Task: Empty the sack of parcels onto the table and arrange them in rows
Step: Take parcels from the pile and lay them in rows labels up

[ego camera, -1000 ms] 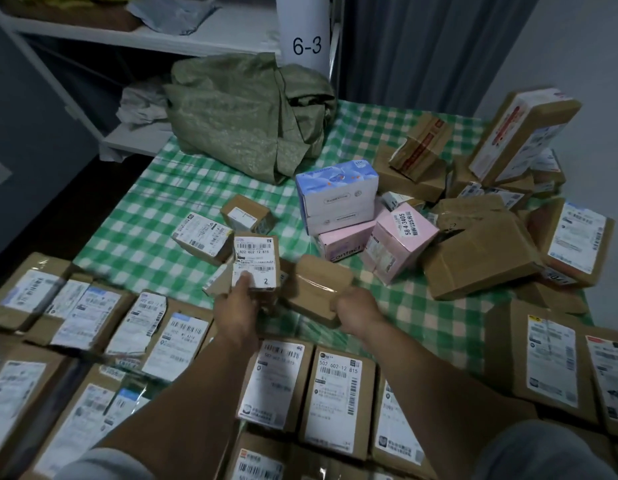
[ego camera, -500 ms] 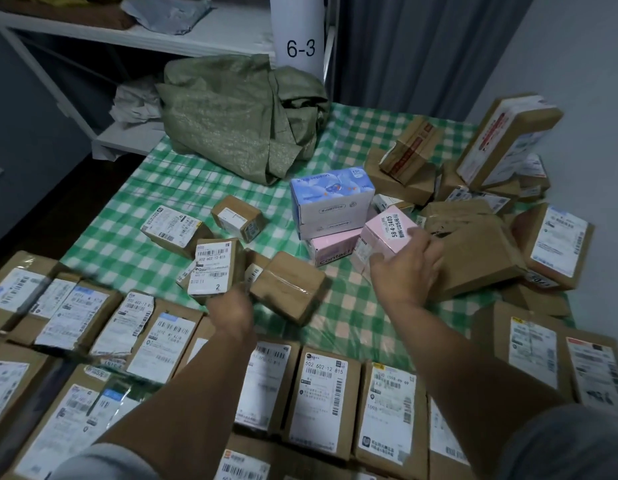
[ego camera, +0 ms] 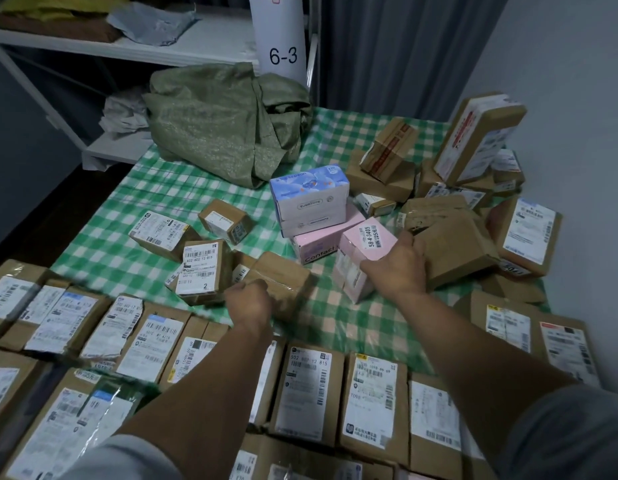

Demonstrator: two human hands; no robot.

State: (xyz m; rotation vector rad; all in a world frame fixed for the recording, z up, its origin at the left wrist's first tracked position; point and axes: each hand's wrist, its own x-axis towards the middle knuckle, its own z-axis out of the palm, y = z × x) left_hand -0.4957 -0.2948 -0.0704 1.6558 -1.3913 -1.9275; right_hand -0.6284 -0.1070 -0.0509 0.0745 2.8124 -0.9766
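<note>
Table (ego camera: 182, 188) under a green-and-white checked cloth, seen from its near edge. The green woven sack (ego camera: 217, 123) lies slumped and flat at the far edge toward the left corner, apparently emptied; being limp cloth, it would be gathered by a fold rather than pinched. Rows of labelled brown parcels (ego camera: 311, 393) run along the near edge, label side up, while an unsorted heap of cartons (ego camera: 449, 237) occupies the right side up to the far right corner. These taped cardboard boxes look rigid and light; glossy tape may make the faces somewhat slippery, so opposite side walls offer the surest hold. The blue printed box (ego camera: 309, 194) rests on a pink box (ego camera: 321, 242) near the table's middle. The right hand (ego camera: 397, 268) wraps the upper right edge of the tilted pink labelled carton (ego camera: 363, 258), fingers curled behind it and thumb toward the viewer; the carton's thin board could dent under a hard squeeze. The left hand (ego camera: 248, 301), slightly blurred, is curled loosely against the plain brown taped box (ego camera: 283, 278); whether it actually grips cannot be told.
</note>
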